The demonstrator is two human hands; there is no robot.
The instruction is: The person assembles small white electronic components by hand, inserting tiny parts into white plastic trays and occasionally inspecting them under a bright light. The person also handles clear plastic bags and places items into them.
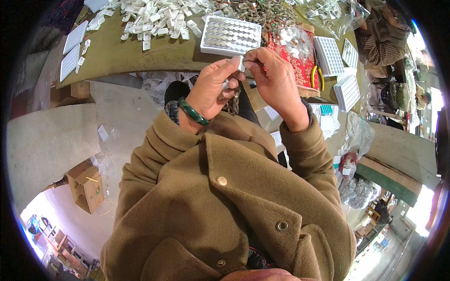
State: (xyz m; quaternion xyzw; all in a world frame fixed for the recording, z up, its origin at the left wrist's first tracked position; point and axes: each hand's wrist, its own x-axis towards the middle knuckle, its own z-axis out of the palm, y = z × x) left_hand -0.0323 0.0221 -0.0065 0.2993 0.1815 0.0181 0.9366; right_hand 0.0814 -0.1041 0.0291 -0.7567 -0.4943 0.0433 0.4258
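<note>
Over the near edge of the table, my left hand (209,89) pinches a small white plastic piece (241,63) between thumb and forefinger. Its other fingers curl around thin dark strands (233,104) that hang below. My right hand (274,77) meets the piece from the other side, thumb and forefinger pressed together at it. Whatever those right fingertips grip is too small to make out. Just beyond both hands stands a white tray (205,48) with rows of round silvery discs. A heap of similar white plastic pieces (157,18) lies farther left.
Tangled dark strands (262,14) cover the table's far middle. Right of my hands lie a red patterned cloth (300,70) with a clear bag on it, yellow-handled pliers (314,77) and white gridded trays (329,56). A cardboard box (85,189) sits on the floor at left.
</note>
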